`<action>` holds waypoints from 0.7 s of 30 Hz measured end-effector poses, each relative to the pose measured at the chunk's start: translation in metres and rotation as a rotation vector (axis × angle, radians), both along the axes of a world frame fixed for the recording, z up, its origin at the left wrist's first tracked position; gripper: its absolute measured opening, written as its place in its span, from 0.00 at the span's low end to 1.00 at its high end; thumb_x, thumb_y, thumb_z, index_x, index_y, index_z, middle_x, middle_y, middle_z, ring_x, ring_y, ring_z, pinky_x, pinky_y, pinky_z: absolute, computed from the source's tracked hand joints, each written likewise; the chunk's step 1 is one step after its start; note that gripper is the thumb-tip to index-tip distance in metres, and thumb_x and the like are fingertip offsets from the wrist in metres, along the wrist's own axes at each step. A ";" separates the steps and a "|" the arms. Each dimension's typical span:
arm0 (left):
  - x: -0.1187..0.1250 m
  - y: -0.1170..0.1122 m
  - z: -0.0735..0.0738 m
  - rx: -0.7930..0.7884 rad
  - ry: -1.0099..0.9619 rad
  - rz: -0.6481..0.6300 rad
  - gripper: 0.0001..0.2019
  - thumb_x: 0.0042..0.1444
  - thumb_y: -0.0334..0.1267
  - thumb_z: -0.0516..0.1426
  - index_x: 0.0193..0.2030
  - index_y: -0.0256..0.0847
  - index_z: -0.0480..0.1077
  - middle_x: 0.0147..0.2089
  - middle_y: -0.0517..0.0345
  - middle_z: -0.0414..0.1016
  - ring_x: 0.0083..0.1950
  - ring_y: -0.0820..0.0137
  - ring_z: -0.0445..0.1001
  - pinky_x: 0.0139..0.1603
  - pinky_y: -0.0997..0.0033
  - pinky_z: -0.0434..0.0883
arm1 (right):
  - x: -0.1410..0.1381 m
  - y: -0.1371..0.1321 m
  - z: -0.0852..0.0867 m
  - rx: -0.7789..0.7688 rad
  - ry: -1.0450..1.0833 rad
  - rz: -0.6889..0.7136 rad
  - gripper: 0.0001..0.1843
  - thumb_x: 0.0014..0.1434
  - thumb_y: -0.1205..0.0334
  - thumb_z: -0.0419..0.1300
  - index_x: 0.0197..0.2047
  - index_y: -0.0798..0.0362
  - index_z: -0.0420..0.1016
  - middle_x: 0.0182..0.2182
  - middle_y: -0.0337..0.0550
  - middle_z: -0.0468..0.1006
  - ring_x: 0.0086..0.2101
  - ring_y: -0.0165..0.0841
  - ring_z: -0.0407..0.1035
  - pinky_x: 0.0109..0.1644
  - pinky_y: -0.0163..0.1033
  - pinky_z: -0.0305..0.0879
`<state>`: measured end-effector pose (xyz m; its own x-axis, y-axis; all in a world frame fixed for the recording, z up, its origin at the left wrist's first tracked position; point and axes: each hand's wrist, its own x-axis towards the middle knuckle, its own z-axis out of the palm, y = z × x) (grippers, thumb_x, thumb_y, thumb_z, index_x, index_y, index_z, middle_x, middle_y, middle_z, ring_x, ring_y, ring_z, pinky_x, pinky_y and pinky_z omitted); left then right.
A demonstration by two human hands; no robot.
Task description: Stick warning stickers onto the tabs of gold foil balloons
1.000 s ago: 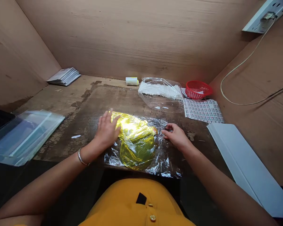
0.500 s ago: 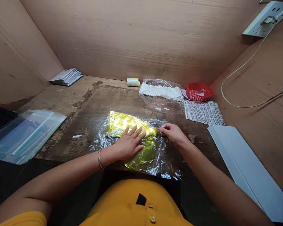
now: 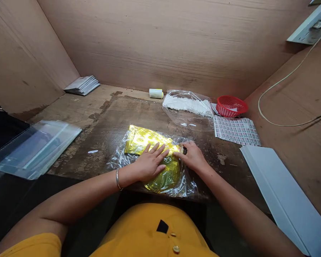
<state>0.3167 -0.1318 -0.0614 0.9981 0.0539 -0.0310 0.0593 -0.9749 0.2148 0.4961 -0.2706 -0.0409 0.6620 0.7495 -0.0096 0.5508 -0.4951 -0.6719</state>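
A shiny gold foil item, which looks like a folded foil balloon, lies in a clear plastic bag at the near edge of the table. My left hand rests flat on the foil, fingers spread. At the right side of the bag, the fingers of my right hand are curled round the plastic. Its thumb touches the gold foil, and the fingertips are partly hidden.
At the back are a stack of papers, a white roll, a clear bag of white strips and a red basket. A label sheet and white panels lie right. Transparent folders lie left.
My right hand has moved in against the gold foil, and the plastic on the right is gathered closer. My left hand stays pressed on the foil. The whole view has shifted slightly.
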 end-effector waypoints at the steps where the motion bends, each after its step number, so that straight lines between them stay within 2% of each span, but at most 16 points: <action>1: 0.000 0.000 0.001 -0.005 0.011 -0.001 0.31 0.67 0.51 0.44 0.72 0.39 0.47 0.75 0.46 0.43 0.74 0.50 0.41 0.71 0.44 0.40 | -0.002 0.003 0.002 -0.033 -0.036 0.026 0.16 0.44 0.53 0.68 0.33 0.53 0.74 0.38 0.49 0.74 0.43 0.43 0.65 0.51 0.46 0.60; 4: -0.001 -0.002 0.002 -0.010 0.011 -0.007 0.31 0.67 0.51 0.44 0.73 0.39 0.45 0.75 0.45 0.43 0.75 0.50 0.41 0.71 0.44 0.39 | -0.007 0.014 0.008 -0.118 -0.101 0.085 0.14 0.46 0.53 0.66 0.31 0.53 0.72 0.34 0.47 0.74 0.39 0.40 0.65 0.46 0.42 0.60; 8: -0.003 -0.003 -0.001 -0.012 -0.027 -0.008 0.33 0.67 0.51 0.45 0.73 0.41 0.41 0.74 0.44 0.43 0.75 0.51 0.41 0.71 0.45 0.39 | -0.004 0.029 0.013 -0.198 -0.083 0.113 0.12 0.47 0.57 0.64 0.34 0.54 0.73 0.30 0.44 0.75 0.33 0.34 0.65 0.37 0.36 0.58; 13: -0.003 -0.002 -0.002 -0.017 -0.011 -0.015 0.34 0.66 0.50 0.46 0.73 0.39 0.39 0.75 0.42 0.40 0.75 0.53 0.38 0.71 0.46 0.37 | 0.009 0.047 0.010 -0.304 0.128 0.128 0.10 0.40 0.60 0.66 0.19 0.56 0.71 0.15 0.34 0.65 0.22 0.27 0.59 0.28 0.33 0.54; 15: -0.002 -0.003 -0.001 -0.025 -0.001 -0.007 0.33 0.66 0.48 0.45 0.73 0.38 0.40 0.75 0.43 0.39 0.75 0.56 0.37 0.72 0.46 0.37 | 0.010 0.051 0.009 -0.295 0.227 0.118 0.10 0.39 0.60 0.66 0.18 0.56 0.71 0.14 0.33 0.64 0.21 0.26 0.58 0.26 0.32 0.54; 21: -0.003 -0.003 -0.008 -0.053 -0.054 0.015 0.34 0.66 0.47 0.46 0.73 0.38 0.36 0.75 0.41 0.35 0.76 0.56 0.36 0.71 0.46 0.39 | 0.001 0.049 0.017 -0.138 0.455 0.088 0.11 0.35 0.58 0.68 0.20 0.56 0.73 0.17 0.37 0.71 0.22 0.29 0.63 0.27 0.33 0.61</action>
